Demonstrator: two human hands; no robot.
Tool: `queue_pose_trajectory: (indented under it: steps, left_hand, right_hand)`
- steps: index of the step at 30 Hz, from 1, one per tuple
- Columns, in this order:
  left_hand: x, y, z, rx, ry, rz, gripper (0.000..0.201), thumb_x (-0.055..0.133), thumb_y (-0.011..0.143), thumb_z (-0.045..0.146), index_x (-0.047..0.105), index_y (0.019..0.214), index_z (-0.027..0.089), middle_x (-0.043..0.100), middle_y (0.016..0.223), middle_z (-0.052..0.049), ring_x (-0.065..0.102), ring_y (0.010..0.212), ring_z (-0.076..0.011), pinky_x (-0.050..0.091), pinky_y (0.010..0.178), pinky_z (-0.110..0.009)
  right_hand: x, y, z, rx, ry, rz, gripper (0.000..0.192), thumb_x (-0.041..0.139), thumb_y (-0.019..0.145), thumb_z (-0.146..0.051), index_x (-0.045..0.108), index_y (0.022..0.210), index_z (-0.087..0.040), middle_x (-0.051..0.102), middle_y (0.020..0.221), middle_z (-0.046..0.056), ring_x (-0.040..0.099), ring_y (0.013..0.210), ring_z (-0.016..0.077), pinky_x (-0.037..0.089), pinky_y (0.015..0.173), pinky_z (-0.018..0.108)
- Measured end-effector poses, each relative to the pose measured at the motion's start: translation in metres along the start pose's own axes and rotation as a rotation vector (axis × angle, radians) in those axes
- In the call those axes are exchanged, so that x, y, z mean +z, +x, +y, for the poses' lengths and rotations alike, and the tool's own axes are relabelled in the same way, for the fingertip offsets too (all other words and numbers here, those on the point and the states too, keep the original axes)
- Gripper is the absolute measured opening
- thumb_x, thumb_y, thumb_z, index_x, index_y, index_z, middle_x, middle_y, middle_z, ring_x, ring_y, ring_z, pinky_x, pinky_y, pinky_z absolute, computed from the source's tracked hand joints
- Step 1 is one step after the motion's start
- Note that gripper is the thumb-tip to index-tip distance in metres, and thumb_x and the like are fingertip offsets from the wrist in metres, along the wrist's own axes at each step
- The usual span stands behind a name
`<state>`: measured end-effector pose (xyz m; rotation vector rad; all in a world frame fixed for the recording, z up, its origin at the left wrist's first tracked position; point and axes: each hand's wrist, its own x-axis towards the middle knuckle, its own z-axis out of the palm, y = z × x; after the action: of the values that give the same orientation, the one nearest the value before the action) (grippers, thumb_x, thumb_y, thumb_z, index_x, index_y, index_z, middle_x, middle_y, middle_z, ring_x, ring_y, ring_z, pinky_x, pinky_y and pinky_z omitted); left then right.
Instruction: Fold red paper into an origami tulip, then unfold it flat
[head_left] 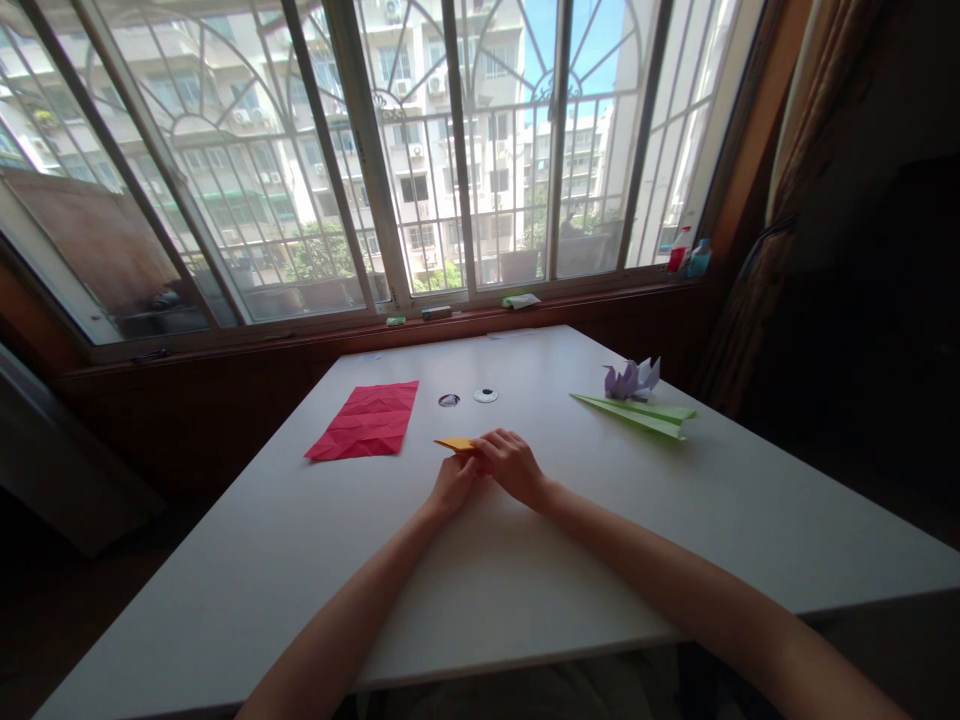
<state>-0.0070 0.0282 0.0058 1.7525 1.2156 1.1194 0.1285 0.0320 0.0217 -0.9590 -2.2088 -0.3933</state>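
The folded orange paper (454, 444) lies flat on the bench (525, 560), long axis sideways, tip pointing left. Right hand (512, 464) curls over its right end, fingers pressed down; left hand (453, 486) touches it from below, grip unclear.

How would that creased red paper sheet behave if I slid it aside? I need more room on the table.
The red paper sheet lies nearly flat on the white table, so it would probably slide easily and feel very light. Its many creases suggest it would flop and bend along them if lifted by one edge. It has no shape that could roll or tip.

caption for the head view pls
Both hands, left hand and right hand, press folded orange paper on a white table.
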Motion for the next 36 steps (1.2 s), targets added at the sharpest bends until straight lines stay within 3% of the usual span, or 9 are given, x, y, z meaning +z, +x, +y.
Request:
queue_pose_trajectory:
  steps: [18, 24, 28, 36]
  left_hand:
    - [-0.0042, -0.0038, 0.0040, 0.072, 0.198, 0.010, 0.034, 0.035, 0.078, 0.031, 0.061, 0.063, 0.015, 0.065, 0.065, -0.004, 0.058, 0.061, -0.0153, 0.041, 0.063, -0.025]
    - [-0.0063, -0.0040, 0.0045, 0.054, 0.303, 0.105, 0.036, 0.031, 0.080, 0.030, 0.057, 0.058, 0.016, 0.062, 0.061, -0.003, 0.056, 0.057, -0.0142, 0.039, 0.059, -0.025]
    - [-0.0074, -0.0040, 0.0039, 0.083, 0.351, 0.183, 0.032, 0.032, 0.081, 0.033, 0.056, 0.069, 0.016, 0.062, 0.063, -0.003, 0.055, 0.058, -0.0143, 0.038, 0.057, -0.024]
    - [-0.0081, -0.0028, 0.0012, 0.111, 0.249, 0.219, 0.024, 0.034, 0.079, 0.026, 0.055, 0.076, 0.015, 0.064, 0.070, -0.005, 0.057, 0.062, -0.0147, 0.040, 0.059, -0.025]
  right_hand:
    - [-0.0060, 0.0015, -0.0016, 0.061, 0.138, 0.061, 0.016, 0.044, 0.082, -0.016, 0.059, 0.088, -0.018, 0.057, 0.070, 0.004, 0.049, 0.067, 0.0146, 0.037, 0.063, 0.024]
    - [-0.0034, -0.0001, -0.0025, 0.087, 0.169, 0.077, 0.016, 0.042, 0.084, -0.020, 0.057, 0.085, -0.018, 0.057, 0.067, 0.003, 0.050, 0.064, 0.0138, 0.038, 0.061, 0.024]
    - [-0.0009, -0.0010, -0.0024, 0.107, 0.224, 0.087, 0.016, 0.040, 0.085, -0.019, 0.056, 0.086, -0.018, 0.059, 0.073, 0.004, 0.053, 0.067, 0.0137, 0.040, 0.062, 0.024]
    - [0.0004, -0.0014, -0.0001, 0.160, 0.333, 0.116, 0.013, 0.047, 0.081, -0.022, 0.050, 0.093, -0.018, 0.062, 0.076, 0.004, 0.057, 0.067, 0.0135, 0.043, 0.062, 0.024]
